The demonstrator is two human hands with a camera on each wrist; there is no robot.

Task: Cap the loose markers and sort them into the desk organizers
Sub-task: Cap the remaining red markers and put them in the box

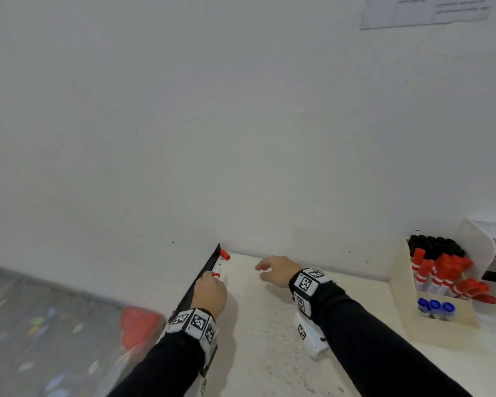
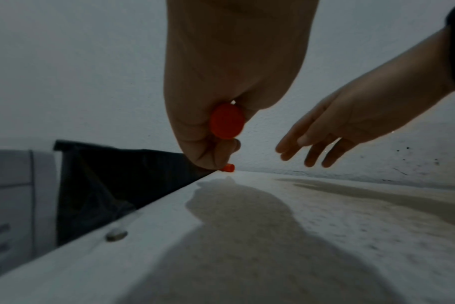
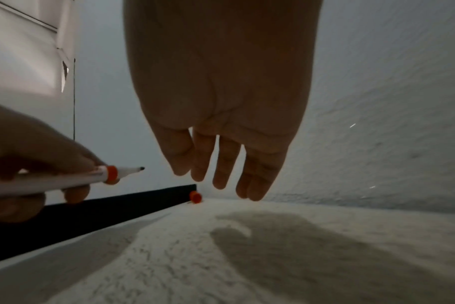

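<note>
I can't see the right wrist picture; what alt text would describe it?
An open right hand reaches toward a red cap lying in the desk's far corner. Beside it, the left hand grips an uncapped marker.

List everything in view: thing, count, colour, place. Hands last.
Marker: one, white with red collar, uncapped, in left hand.
Cap: one, red, on desk at far left corner by the wall.
Organizer: one, beige, right side of desk; holds red-capped, black-capped and three blue-capped markers.
Desk: one, white.
Paper: one, white, on wall, upper right.
Left hand: grips the marker.
Right hand: open, hanging over the desk near the cap, holding nothing.
</note>
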